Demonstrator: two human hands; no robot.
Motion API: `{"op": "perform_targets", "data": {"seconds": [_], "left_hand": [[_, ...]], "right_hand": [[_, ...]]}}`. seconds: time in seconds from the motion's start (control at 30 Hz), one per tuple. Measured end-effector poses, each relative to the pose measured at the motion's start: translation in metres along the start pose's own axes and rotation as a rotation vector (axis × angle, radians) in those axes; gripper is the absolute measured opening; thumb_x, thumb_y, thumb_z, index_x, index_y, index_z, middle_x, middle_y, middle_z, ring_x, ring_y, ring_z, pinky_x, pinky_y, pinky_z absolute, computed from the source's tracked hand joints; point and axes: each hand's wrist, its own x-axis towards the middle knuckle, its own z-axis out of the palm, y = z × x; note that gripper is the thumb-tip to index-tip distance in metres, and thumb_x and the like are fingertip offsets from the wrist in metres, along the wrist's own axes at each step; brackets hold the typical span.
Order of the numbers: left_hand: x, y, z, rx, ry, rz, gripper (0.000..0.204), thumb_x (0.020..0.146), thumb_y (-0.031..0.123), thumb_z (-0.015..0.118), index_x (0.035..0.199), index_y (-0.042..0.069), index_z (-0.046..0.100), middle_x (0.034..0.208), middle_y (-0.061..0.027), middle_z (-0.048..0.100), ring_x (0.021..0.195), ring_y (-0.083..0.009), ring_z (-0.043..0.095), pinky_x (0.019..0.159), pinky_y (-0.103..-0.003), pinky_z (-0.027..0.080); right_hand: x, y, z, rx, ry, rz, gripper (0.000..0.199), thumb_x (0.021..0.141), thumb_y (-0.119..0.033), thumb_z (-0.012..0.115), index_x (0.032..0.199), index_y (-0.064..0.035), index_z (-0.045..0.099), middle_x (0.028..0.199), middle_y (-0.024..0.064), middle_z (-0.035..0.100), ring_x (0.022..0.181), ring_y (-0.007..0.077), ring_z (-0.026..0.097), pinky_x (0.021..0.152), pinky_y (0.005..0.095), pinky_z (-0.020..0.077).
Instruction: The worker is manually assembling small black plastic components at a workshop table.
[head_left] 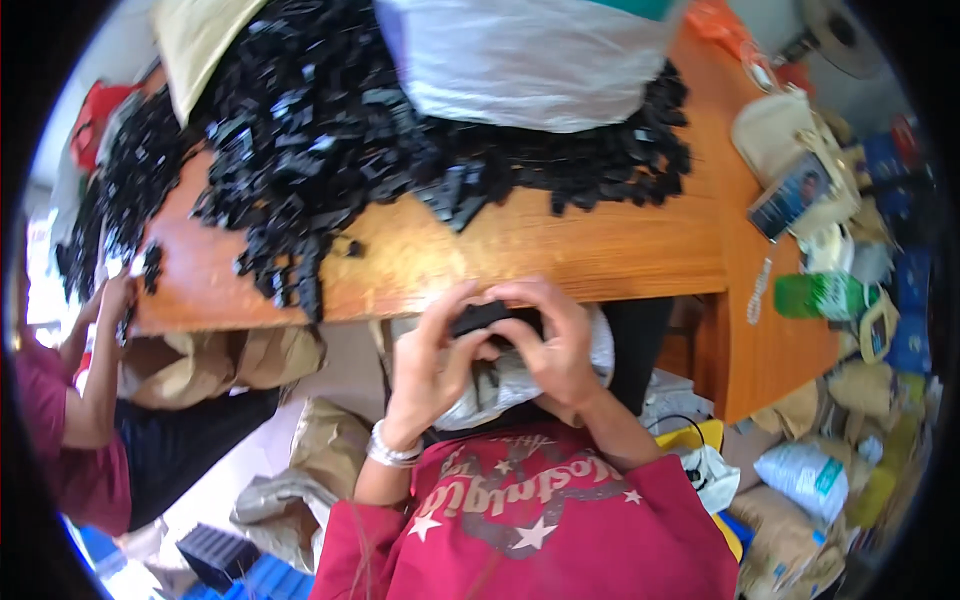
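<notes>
Between my two hands is a small black plastic piece (480,317), held just off the front edge of the wooden table (420,250). My left hand (436,350) pinches it from the left, thumb and fingers closed. From the other side my right hand (552,340) grips it with curled fingers. The fingers hide part of the piece, so its exact kind cannot be made out. Beneath my hands, at my lap, lies an open whitish bag (600,350). A large heap of similar black pieces (300,130) spreads over the table beyond.
A big white sack (530,70) stands on the heap. At the left, a co-worker's hand (118,295) handles black pieces. Along the right side are a green bottle (822,296), a phone (790,198) and a cream bag (775,130). Brown paper sacks (330,440) sit below the table.
</notes>
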Motion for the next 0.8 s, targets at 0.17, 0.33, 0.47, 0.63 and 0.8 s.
{"op": "perform_targets", "data": {"seconds": [0.17, 0.33, 0.47, 0.63, 0.8], "left_hand": [[0.005, -0.007, -0.04, 0.521, 0.326, 0.253, 0.027, 0.076, 0.005, 0.076, 0.099, 0.002, 0.064, 0.087, -0.0108, 0.064, 0.073, -0.0223, 0.064, 0.062, -0.03, 0.05], [0.032, -0.02, -0.084, 1.125, 0.412, 0.238, 0.023, 0.076, -0.004, 0.063, 0.098, -0.002, 0.058, 0.093, -0.0157, 0.057, 0.082, -0.0322, 0.059, 0.064, -0.04, 0.051], [0.042, -0.036, -0.076, 1.215, 0.24, 0.326, 0.022, 0.072, -0.003, 0.062, 0.093, -0.002, 0.056, 0.09, -0.0148, 0.053, 0.082, -0.0314, 0.058, 0.065, -0.037, 0.051], [0.03, -0.024, -0.037, 0.856, 0.22, 0.404, 0.02, 0.074, -0.002, 0.068, 0.091, -0.002, 0.059, 0.108, -0.0194, 0.056, 0.085, -0.0337, 0.059, 0.068, -0.039, 0.05], [0.021, -0.019, -0.026, 0.408, 0.222, 0.154, 0.018, 0.081, 0.003, 0.07, 0.084, 0.0, 0.053, 0.109, -0.0181, 0.064, 0.063, -0.0206, 0.058, 0.059, -0.031, 0.048]], "right_hand": [[0.014, -0.001, -0.024, -0.123, -0.302, -0.067, 0.015, 0.076, 0.001, 0.07, 0.091, 0.0017, 0.068, 0.096, 0.0115, 0.066, 0.091, 0.0256, 0.063, 0.083, 0.032, 0.0483], [0.02, 0.008, -0.022, -0.208, -0.16, 0.001, 0.008, 0.083, 0.003, 0.064, 0.09, 0.0021, 0.067, 0.092, 0.0116, 0.065, 0.086, 0.0233, 0.062, 0.078, 0.0309, 0.0475], [0.044, 0.017, -0.012, -0.477, 0.015, -0.14, 0.014, 0.083, 0.002, 0.063, 0.096, 0.0012, 0.067, 0.09, 0.0118, 0.063, 0.083, 0.0274, 0.06, 0.073, 0.0348, 0.047], [0.084, 0.031, 0.002, -0.778, 0.093, -0.265, 0.028, 0.077, -0.01, 0.072, 0.104, -0.0036, 0.066, 0.095, 0.0086, 0.059, 0.09, 0.0274, 0.055, 0.078, 0.0386, 0.0401], [0.082, 0.044, 0.009, -0.831, 0.089, -0.232, 0.023, 0.076, -0.007, 0.071, 0.097, -0.0009, 0.063, 0.093, 0.0107, 0.057, 0.091, 0.0287, 0.055, 0.079, 0.0393, 0.0398]]}}
